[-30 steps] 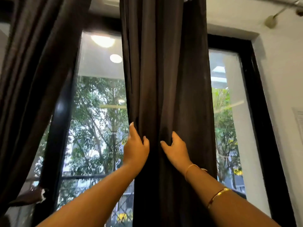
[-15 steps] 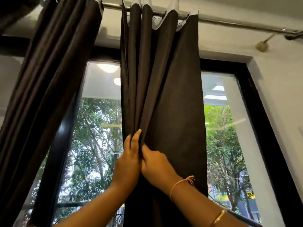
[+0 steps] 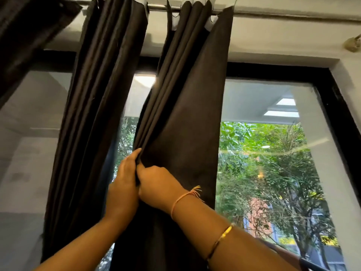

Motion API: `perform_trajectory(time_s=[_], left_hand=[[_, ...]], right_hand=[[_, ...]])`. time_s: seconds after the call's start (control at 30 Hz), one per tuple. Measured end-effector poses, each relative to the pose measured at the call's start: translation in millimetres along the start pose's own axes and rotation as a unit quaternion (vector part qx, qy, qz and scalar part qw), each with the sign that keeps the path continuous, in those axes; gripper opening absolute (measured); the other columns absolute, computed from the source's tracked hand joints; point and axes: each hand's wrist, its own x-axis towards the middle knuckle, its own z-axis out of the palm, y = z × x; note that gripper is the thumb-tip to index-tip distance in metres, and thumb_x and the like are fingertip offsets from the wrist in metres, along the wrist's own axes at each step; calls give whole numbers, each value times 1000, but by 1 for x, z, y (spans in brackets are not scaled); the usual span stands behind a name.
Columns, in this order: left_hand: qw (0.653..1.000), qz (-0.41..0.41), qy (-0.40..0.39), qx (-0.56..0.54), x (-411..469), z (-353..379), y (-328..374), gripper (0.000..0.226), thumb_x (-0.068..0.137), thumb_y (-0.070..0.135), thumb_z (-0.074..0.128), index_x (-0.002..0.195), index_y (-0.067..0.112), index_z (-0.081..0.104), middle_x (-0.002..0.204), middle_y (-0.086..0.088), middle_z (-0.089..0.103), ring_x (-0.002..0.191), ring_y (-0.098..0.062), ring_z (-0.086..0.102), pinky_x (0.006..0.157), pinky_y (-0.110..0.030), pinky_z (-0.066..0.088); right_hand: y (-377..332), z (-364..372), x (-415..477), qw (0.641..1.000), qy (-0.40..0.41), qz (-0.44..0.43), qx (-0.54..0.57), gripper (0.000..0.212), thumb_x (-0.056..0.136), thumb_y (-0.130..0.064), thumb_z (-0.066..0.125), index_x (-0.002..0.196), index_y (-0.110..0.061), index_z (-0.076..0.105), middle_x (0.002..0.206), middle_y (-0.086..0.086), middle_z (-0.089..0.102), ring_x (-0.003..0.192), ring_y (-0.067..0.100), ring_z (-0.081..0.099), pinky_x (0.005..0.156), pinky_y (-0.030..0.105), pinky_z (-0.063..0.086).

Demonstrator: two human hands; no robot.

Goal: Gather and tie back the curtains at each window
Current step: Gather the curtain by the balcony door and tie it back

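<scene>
A dark brown curtain panel (image 3: 187, 122) hangs from a metal rod (image 3: 273, 15) in front of a black-framed window (image 3: 273, 90). Its left folds are bunched together between my two hands at mid height. My left hand (image 3: 125, 184) lies against the left side of the bunch with fingers pointing up along the folds. My right hand (image 3: 156, 184) pinches the gathered pleats from the right. A second dark curtain panel (image 3: 101, 114) hangs to the left, apart from the first.
A third piece of dark curtain (image 3: 29, 32) fills the top left corner. The white wall (image 3: 347, 173) borders the window on the right, with a rod bracket (image 3: 351, 44) above. Trees show through the glass. A dark rail (image 3: 304, 261) crosses at lower right.
My hands came together from either side of the panel and gathered its left folds. The view tilted upward, so the rod and curtain tops came into sight, and the panel shifted rightward in the frame.
</scene>
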Motion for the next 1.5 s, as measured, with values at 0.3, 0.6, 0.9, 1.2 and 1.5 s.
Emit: perform_trajectory(time_s=[0.3, 0.6, 0.9, 1.2, 1.5], left_hand=[[989, 38, -92, 108, -11, 6, -16, 41, 88, 12, 51, 127, 23, 43, 120, -1, 56, 93, -29, 60, 75, -37, 46], [983, 4, -161, 86, -49, 47, -14, 36, 87, 7, 45, 120, 18, 54, 108, -8, 59, 93, -31, 59, 72, -34, 40], [989, -29, -140, 23, -59, 74, -2, 28, 95, 33, 43, 104, 11, 58, 97, -7, 60, 91, -25, 57, 67, -29, 37], [983, -44, -175, 36, -61, 71, -22, 34, 89, 0, 37, 118, 15, 44, 101, -4, 54, 70, -19, 47, 60, -27, 33], [976, -43, -203, 72, -56, 73, -9, 16, 92, 8, 35, 89, 18, 23, 75, 3, 32, 62, -22, 37, 57, -33, 28]], right_hand=[[20, 47, -25, 994, 47, 93, 45, 69, 92, -14, 40, 150, -15, 5, 104, 23, 65, 92, 41, 59, 78, 42, 41], [47, 89, -84, 975, 95, 171, 109, 74, 92, -15, 42, 148, -17, -6, 93, 17, 68, 82, 33, 61, 81, 37, 41], [64, 101, -113, 961, -18, 141, 238, 62, 76, -27, 47, 135, -10, 42, 99, 15, 68, 88, 29, 64, 82, 44, 50], [104, 41, -119, 931, 307, 153, -128, 39, 73, -16, 62, 111, -10, 67, 100, 14, 63, 85, 35, 62, 72, 42, 49], [148, 22, -118, 742, 289, 504, 334, 96, 74, -26, 77, 145, -8, 14, 139, 18, 40, 125, 35, 45, 101, 43, 39]])
